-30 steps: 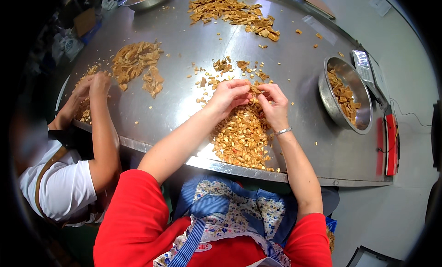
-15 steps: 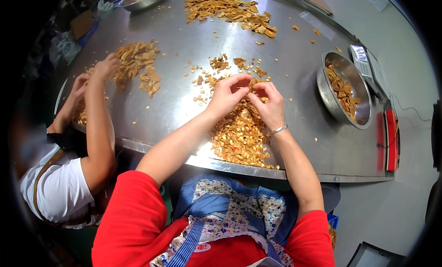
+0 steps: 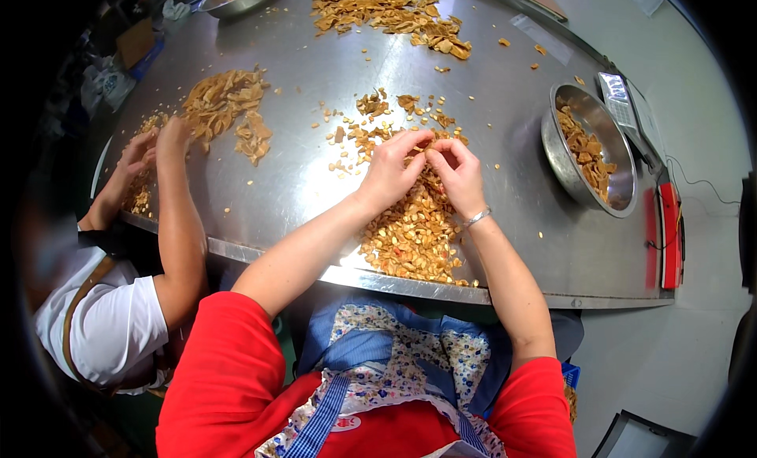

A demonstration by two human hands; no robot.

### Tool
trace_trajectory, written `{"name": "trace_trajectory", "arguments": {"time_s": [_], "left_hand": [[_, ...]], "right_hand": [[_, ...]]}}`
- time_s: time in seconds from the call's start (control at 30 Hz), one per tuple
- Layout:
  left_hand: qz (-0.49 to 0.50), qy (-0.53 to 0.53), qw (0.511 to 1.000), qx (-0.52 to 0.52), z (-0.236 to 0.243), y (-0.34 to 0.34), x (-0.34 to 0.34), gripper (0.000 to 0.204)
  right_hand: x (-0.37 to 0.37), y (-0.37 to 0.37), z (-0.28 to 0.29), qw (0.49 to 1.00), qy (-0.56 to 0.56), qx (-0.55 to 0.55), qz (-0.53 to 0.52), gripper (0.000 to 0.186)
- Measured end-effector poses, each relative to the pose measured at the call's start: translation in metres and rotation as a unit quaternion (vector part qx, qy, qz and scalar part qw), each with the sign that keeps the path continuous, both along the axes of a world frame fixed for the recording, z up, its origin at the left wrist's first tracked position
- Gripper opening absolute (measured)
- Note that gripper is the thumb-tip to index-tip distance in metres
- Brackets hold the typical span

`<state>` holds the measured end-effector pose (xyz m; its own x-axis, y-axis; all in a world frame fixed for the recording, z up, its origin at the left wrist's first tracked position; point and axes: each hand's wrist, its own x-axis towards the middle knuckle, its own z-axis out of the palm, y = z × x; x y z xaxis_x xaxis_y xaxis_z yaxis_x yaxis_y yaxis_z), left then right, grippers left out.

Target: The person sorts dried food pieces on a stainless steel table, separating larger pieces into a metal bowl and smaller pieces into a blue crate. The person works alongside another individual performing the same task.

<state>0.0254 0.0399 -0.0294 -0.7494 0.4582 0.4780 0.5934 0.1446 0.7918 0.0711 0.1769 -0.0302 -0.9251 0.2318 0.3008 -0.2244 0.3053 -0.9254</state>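
Note:
My left hand (image 3: 392,164) and my right hand (image 3: 457,174) meet fingertip to fingertip over a heap of yellow-brown seeds (image 3: 414,241) on the steel table. The fingers of both are bent into a pinch. Whatever lies between the tips is too small and too covered to name. A silvery bracelet (image 3: 477,218) circles my right wrist. Beyond my fingers, loose seeds and several darker dried flakes (image 3: 373,104) are scattered across the metal. The heap reaches down to the table's near edge.
To the right stands a steel bowl (image 3: 587,154) of brown dried strips, by a scale (image 3: 619,99) and a red object (image 3: 670,235). A larger strip pile (image 3: 394,16) lies at the far side. At left, a co-worker's hands (image 3: 158,146) work beside another pile (image 3: 225,103).
My hands stay over the heap, and my fingertips have drawn slightly closer together. The co-worker's upper hand has moved from the strip pile back toward the other hand.

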Motion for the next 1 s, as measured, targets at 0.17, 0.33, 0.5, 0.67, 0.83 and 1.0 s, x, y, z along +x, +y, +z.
{"name": "trace_trajectory", "arguments": {"time_s": [0.17, 0.33, 0.5, 0.67, 0.83, 1.0], "left_hand": [[-0.026, -0.176, 0.979, 0.099, -0.001, 0.003, -0.001, 0.027], [-0.057, -0.259, 0.954, 0.137, -0.002, 0.004, -0.004, 0.025], [-0.015, -0.244, 0.968, 0.053, -0.010, 0.001, -0.016, 0.022], [-0.052, -0.356, 0.917, 0.174, -0.011, 0.001, -0.020, 0.017], [-0.074, -0.493, 0.828, 0.255, 0.009, 0.002, -0.012, 0.014], [-0.068, -0.430, 0.884, 0.174, -0.002, -0.003, -0.014, 0.018]], "right_hand": [[0.000, 0.000, -0.003, 0.995, 0.047, 0.079, -0.040, 0.014], [0.001, -0.001, 0.002, 0.983, 0.094, 0.153, -0.044, 0.012], [0.002, -0.001, 0.000, 0.979, 0.081, 0.184, -0.022, 0.012], [-0.002, 0.001, -0.008, 0.986, -0.032, -0.148, 0.070, 0.013], [-0.008, 0.003, -0.009, 0.954, -0.060, -0.279, 0.087, 0.014], [-0.005, 0.004, -0.008, 0.995, -0.075, -0.059, 0.011, 0.013]]}}
